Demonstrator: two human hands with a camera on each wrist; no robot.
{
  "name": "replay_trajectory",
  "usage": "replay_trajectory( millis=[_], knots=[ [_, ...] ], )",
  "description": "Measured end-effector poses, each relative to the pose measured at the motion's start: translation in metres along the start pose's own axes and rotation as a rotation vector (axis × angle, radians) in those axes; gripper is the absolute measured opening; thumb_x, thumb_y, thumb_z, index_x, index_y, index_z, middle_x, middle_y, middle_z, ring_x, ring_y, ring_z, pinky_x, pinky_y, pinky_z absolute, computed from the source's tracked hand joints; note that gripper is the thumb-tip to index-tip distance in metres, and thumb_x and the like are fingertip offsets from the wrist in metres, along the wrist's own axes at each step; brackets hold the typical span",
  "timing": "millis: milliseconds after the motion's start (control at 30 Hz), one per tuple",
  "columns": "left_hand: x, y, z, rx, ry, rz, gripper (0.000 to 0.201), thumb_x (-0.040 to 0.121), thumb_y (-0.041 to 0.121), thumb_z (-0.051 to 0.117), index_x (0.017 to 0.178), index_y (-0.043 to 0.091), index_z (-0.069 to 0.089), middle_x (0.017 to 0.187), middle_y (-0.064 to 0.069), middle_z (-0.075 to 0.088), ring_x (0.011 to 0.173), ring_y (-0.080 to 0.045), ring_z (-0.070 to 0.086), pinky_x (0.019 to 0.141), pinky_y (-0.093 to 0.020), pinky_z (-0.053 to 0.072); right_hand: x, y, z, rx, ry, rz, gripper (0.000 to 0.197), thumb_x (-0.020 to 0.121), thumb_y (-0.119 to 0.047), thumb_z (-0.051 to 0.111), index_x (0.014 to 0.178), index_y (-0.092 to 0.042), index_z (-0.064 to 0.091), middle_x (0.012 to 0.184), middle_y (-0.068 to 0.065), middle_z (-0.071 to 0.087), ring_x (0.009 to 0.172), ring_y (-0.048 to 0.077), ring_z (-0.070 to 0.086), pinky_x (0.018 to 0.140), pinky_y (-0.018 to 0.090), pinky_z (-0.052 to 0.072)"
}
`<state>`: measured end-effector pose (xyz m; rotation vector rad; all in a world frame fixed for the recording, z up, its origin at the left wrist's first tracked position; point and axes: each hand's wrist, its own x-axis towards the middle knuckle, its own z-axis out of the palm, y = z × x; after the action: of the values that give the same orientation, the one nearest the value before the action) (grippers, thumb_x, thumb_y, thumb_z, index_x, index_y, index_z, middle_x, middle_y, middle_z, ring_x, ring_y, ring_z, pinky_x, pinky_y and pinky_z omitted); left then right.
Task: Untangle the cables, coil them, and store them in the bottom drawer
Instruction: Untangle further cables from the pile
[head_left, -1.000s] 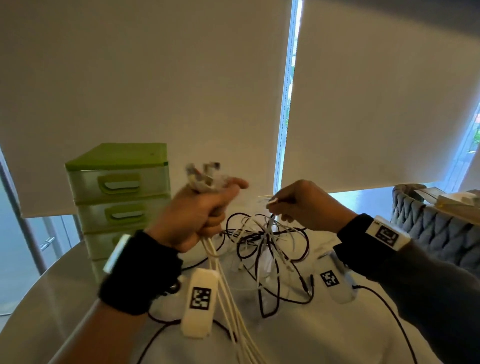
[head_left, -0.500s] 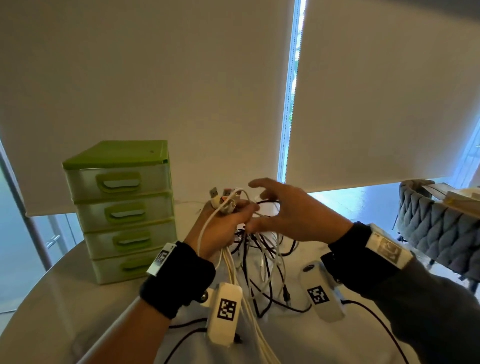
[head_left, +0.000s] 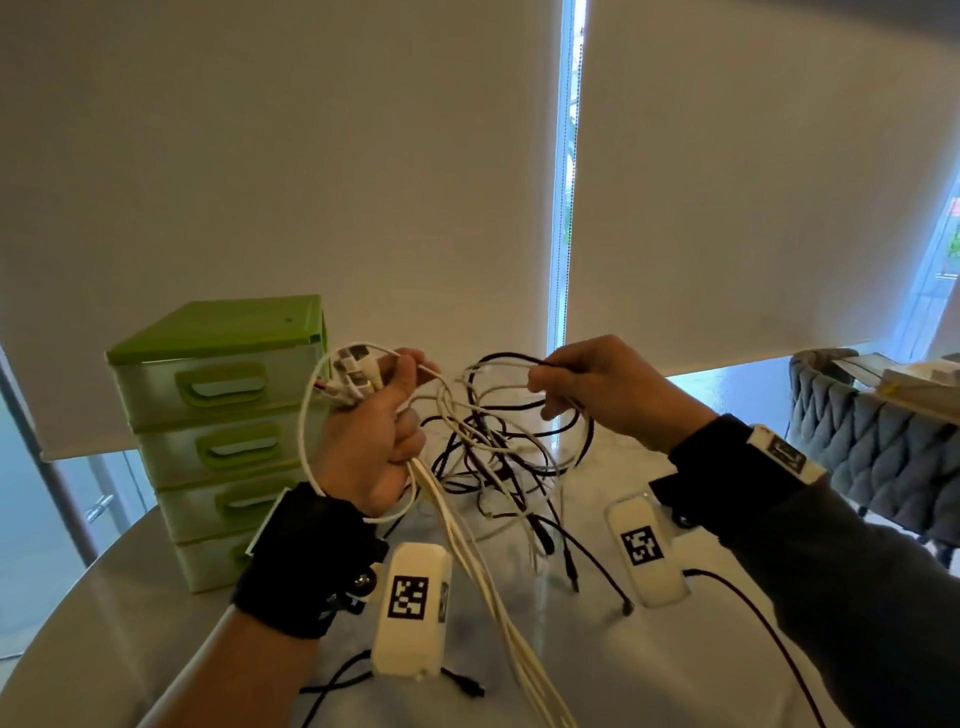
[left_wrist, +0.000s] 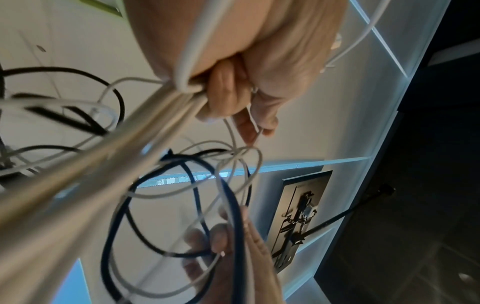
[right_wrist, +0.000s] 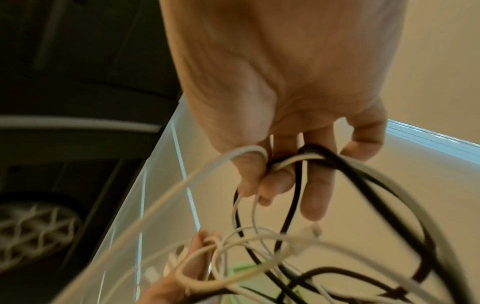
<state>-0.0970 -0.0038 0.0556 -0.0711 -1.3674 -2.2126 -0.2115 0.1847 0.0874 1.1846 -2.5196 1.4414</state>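
while left hand fists white cables — right hand pinches loops.

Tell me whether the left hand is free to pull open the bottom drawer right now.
Probably not: the left hand grips a bundle of white cables, and its wrist partly blocks the bottom drawer.

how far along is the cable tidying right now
Early. Done: the left hand grips a gathered bundle of white cables, plug ends together above the fist. In hand: the right hand pinches black and white loops, lifting them out of the tangle between the hands. Left: the knot is still mixed, nothing is coiled, and the drawer unit looks shut, though the left wrist hides part of its bottom drawer.
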Motion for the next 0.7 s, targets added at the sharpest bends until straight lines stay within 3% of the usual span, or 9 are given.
replay_trajectory(
  millis=[133,233,333,433,500,533,600,667,700],
  knots=[
    [0.006,0.016,-0.013,-0.097,0.083,0.038,0.011,0.091,0.025,0.048,0.084,0.021,0.056,0.072,0.007,0.067,0.029,0.000,0.021,0.030,-0.012,0.016,0.005,0.020,-0.018,0.261,0.223,0.176,0.021,0.093,-0.020,0.060,0.079,-0.006,0.066,0.055,0.005,0.066,0.052,0.016,0.063,0.058,0.025,0.048],
    [0.009,0.028,-0.022,-0.141,0.112,0.051,0.019,0.095,0.026,0.044,0.082,0.023,0.057,0.070,0.010,0.067,0.028,-0.001,0.022,0.030,-0.011,0.017,0.007,0.035,-0.035,0.369,0.383,0.261,0.019,0.094,-0.015,0.059,0.082,-0.001,0.063,0.056,0.010,0.059,0.041,0.015,0.060,0.044,0.018,0.047],
    [0.010,0.033,-0.027,-0.153,0.143,0.063,0.038,0.099,0.026,0.043,0.069,0.024,0.067,0.071,0.009,0.068,0.029,-0.002,0.022,0.030,-0.011,0.018,0.009,0.050,-0.046,0.346,0.485,0.284,0.018,0.094,-0.015,0.058,0.086,0.000,0.063,0.054,0.012,0.053,0.037,0.015,0.058,0.040,0.016,0.044],
    [0.011,0.034,-0.028,-0.150,0.160,0.093,0.033,0.098,0.025,0.045,0.072,0.024,0.065,0.072,0.009,0.067,0.029,-0.002,0.022,0.031,-0.012,0.018,0.015,0.068,-0.050,0.209,0.589,0.257,0.020,0.092,-0.016,0.058,0.084,0.000,0.066,0.050,0.008,0.050,0.037,0.019,0.057,0.049,0.024,0.050],
    [0.010,0.036,-0.029,-0.135,0.161,0.128,0.021,0.095,0.026,0.047,0.079,0.024,0.060,0.072,0.010,0.066,0.029,-0.002,0.022,0.031,-0.012,0.017,0.016,0.084,-0.051,0.043,0.620,0.254,0.021,0.090,-0.020,0.060,0.076,-0.007,0.068,0.046,0.001,0.050,0.041,0.020,0.061,0.059,0.030,0.050],
    [0.010,0.038,-0.030,-0.124,0.155,0.144,0.017,0.094,0.026,0.047,0.081,0.024,0.058,0.072,0.010,0.066,0.029,-0.002,0.022,0.031,-0.012,0.017,0.016,0.093,-0.051,-0.002,0.586,0.269,0.020,0.089,-0.022,0.060,0.075,-0.010,0.069,0.044,-0.002,0.051,0.041,0.018,0.062,0.061,0.029,0.049],
    [0.008,0.039,-0.029,-0.100,0.145,0.150,0.019,0.095,0.024,0.047,0.081,0.024,0.060,0.072,0.010,0.067,0.029,-0.001,0.022,0.031,-0.012,0.017,0.015,0.106,-0.044,-0.045,0.384,0.310,0.020,0.090,-0.023,0.062,0.085,-0.006,0.071,0.045,-0.001,0.056,0.042,0.012,0.059,0.056,0.022,0.044],
    [0.006,0.036,-0.023,-0.064,0.143,0.138,0.024,0.098,0.021,0.044,0.081,0.023,0.060,0.070,0.009,0.067,0.029,-0.001,0.022,0.031,-0.012,0.017,0.012,0.103,-0.033,-0.159,0.120,0.345,0.023,0.091,-0.032,0.064,0.099,-0.010,0.068,0.062,0.001,0.065,0.053,0.008,0.058,0.054,0.016,0.042],
    [0.005,0.033,-0.020,-0.046,0.137,0.135,0.023,0.099,0.020,0.043,0.083,0.022,0.059,0.070,0.008,0.067,0.029,-0.001,0.022,0.030,-0.012,0.018,0.011,0.096,-0.028,-0.248,0.045,0.328,0.025,0.089,-0.038,0.065,0.104,-0.018,0.065,0.075,-0.001,0.067,0.064,0.009,0.059,0.062,0.017,0.043]
  ],
)
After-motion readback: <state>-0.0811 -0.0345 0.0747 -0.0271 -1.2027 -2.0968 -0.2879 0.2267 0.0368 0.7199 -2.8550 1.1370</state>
